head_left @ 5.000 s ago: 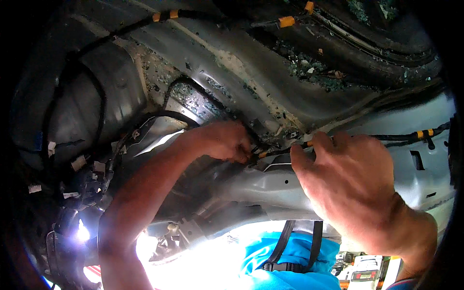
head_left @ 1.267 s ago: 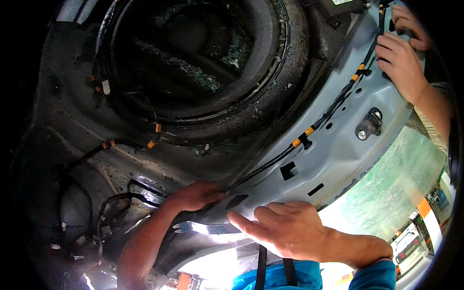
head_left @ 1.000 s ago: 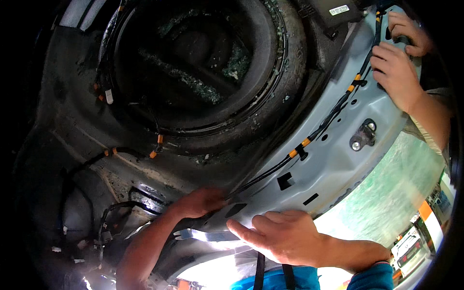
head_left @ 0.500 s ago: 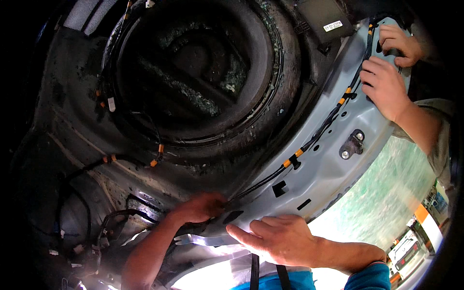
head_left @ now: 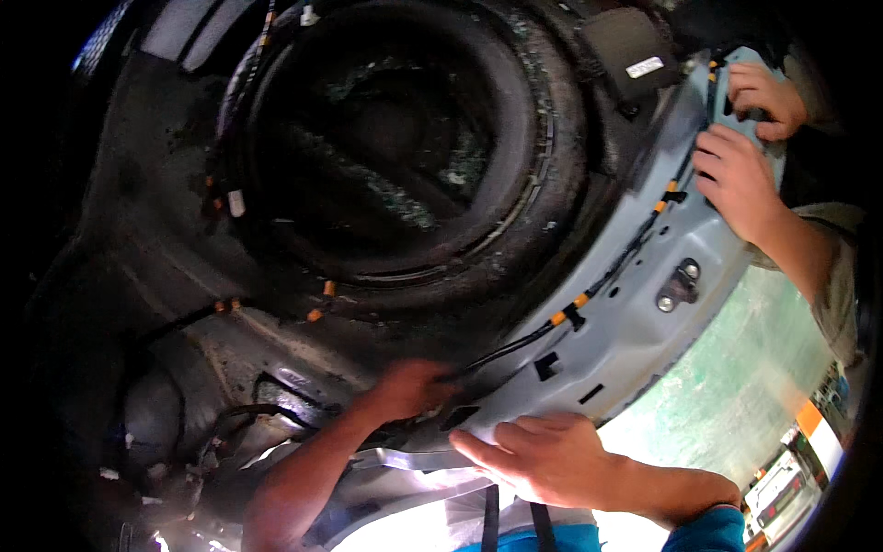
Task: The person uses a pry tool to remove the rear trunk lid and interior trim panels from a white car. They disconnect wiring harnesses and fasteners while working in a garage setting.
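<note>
1. Wiring harness (head_left: pixel 598 285), black with orange tape bands, runs along the grey rear body panel (head_left: pixel 644 322) beside the spare-wheel well (head_left: pixel 395 156).
2. Left hand (head_left: pixel 414 386) lies where the harness's lower end meets the panel; whether its fingers are gripping, I cannot tell. Feel for the clip rather than tugging.
3. Right hand (head_left: pixel 543 455) rests open and flat on the panel edge; bracing there seems wise.
4. Co-worker's hands (head_left: pixel 736 175) work the harness's far end, so pulling gently looks safest.

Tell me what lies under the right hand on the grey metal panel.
The right hand lies flat on the grey metal panel; only bare panel shows around it. Anything beneath the palm is covered.
</note>
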The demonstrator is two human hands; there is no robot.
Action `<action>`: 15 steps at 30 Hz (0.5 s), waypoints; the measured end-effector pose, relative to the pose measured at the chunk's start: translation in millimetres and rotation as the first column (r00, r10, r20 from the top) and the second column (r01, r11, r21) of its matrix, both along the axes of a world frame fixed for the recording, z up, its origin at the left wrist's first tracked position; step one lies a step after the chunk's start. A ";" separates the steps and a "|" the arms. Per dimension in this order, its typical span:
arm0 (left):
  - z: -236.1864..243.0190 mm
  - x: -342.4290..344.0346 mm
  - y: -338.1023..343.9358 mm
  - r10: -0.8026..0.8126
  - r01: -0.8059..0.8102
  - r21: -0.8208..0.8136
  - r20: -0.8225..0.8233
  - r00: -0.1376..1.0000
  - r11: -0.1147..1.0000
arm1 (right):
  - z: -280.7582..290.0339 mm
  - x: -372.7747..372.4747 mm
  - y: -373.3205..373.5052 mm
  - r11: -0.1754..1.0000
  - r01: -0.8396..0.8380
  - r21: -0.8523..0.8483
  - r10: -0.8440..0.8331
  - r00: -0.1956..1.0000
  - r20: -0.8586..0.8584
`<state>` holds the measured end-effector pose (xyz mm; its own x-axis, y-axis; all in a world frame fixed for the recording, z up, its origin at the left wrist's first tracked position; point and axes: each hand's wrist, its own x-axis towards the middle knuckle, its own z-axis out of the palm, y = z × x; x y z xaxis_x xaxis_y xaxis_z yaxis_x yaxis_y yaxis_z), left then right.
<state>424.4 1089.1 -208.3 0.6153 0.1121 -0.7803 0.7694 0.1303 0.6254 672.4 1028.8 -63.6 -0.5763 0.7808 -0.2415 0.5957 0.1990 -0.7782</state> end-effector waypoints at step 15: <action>1.7 -27.6 -3.1 -0.047 0.066 -0.257 0.081 0.996 0.964 | -6.5 -10.0 -5.1 0.995 0.078 0.069 -0.081 0.996 0.037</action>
